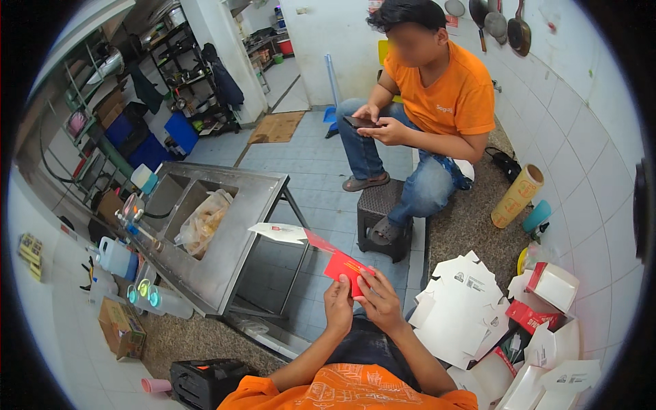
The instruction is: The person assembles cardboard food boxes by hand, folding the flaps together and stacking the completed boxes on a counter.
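Both my hands hold a red and white cardboard food box (345, 268) in front of my lap, its long flap stretching out to the far left. My left hand (338, 306) grips the near left edge. Against the right side of the red panel, my right hand (380, 298) has its fingers closed on the card. To my right lies a pile of flat white box blanks (456, 301) on the stone counter. Several folded red and white boxes (555, 287) are heaped beside it.
A steel sink table (249, 188) with a plastic bag (207, 222) in its basin stands on the left. Across from me a person in an orange shirt (441, 89) sits with a phone (362, 123), one foot on a grey stool (384, 225). A yellow film roll (517, 196) stands at right.
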Action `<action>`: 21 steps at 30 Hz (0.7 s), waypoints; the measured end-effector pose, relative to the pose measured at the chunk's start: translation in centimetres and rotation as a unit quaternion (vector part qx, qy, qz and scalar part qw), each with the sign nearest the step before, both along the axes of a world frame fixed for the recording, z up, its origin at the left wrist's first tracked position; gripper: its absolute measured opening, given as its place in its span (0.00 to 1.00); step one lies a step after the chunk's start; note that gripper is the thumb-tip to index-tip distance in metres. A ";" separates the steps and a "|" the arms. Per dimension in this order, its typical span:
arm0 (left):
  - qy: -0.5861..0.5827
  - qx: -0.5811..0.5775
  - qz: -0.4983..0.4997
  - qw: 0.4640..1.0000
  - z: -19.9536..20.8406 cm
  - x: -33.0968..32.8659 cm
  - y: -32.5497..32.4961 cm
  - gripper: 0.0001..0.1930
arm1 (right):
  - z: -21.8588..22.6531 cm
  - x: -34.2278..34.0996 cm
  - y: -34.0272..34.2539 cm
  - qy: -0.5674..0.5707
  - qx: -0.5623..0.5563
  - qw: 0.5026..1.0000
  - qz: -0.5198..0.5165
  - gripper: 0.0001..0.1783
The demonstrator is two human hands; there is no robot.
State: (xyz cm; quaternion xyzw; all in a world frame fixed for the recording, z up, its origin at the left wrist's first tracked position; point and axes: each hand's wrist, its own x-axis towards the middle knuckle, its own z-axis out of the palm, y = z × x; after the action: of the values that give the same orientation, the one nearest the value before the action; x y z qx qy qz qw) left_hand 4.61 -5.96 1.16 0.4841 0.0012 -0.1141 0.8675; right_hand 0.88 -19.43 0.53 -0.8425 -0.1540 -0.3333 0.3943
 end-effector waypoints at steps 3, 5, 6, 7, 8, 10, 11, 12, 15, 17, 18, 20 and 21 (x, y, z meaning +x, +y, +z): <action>0.008 0.002 0.024 1.000 -0.2 -1.2 -0.4 0.18 | 0.1 -0.3 1.0 0.004 0.002 0.999 -0.035 0.22; -0.013 0.063 -0.001 0.998 -1.2 -1.3 0.1 0.18 | 0.3 0.0 1.7 -0.007 0.074 0.996 -0.056 0.20; -0.018 0.056 -0.005 0.998 -1.4 -1.2 0.2 0.18 | 0.5 0.1 2.0 -0.010 0.110 0.992 -0.066 0.19; -0.023 0.050 -0.009 0.998 -1.6 -1.1 0.4 0.18 | 0.8 0.3 2.3 -0.013 0.129 0.989 -0.068 0.18; -0.027 0.044 -0.013 0.999 -1.8 -0.9 0.6 0.17 | 1.3 0.6 2.5 -0.016 0.149 0.986 -0.071 0.18; -0.048 0.015 -0.006 0.999 -0.3 -0.6 0.4 0.17 | 1.8 0.9 2.6 -0.011 0.175 0.981 -0.080 0.16; -0.075 0.037 0.007 0.996 0.6 -0.8 -0.1 0.17 | 1.8 1.0 2.7 0.000 0.184 0.979 -0.084 0.13; -0.100 0.063 0.022 0.993 2.0 -1.2 -0.6 0.17 | 1.9 1.0 3.0 0.013 0.196 0.977 -0.086 0.11; -0.129 0.126 0.010 0.983 0.8 -1.2 0.8 0.18 | 2.4 0.8 1.7 0.078 0.272 0.958 0.043 0.13; -0.084 0.132 -0.035 0.987 -0.8 -1.1 2.8 0.18 | -0.8 -0.2 -0.1 0.169 0.391 0.902 0.075 0.17; -0.068 0.154 -0.055 0.984 -1.5 -1.0 3.4 0.18 | -1.0 -0.4 -0.8 0.189 0.406 0.892 0.058 0.18; -0.028 0.206 -0.087 0.974 -2.6 -1.5 4.9 0.18 | -1.6 -0.4 -1.7 0.179 0.315 0.932 0.026 0.19; -0.029 0.208 -0.090 0.974 -2.1 -1.8 5.0 0.17 | -1.9 -0.1 -2.3 0.143 0.204 0.969 0.007 0.18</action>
State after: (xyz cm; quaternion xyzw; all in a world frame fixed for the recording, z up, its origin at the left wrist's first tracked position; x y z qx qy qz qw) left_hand 2.83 -0.95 -0.89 0.6549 -0.0440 -0.1751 0.7339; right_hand 0.77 -21.69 -1.39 -0.7823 -0.0306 -0.2307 0.5777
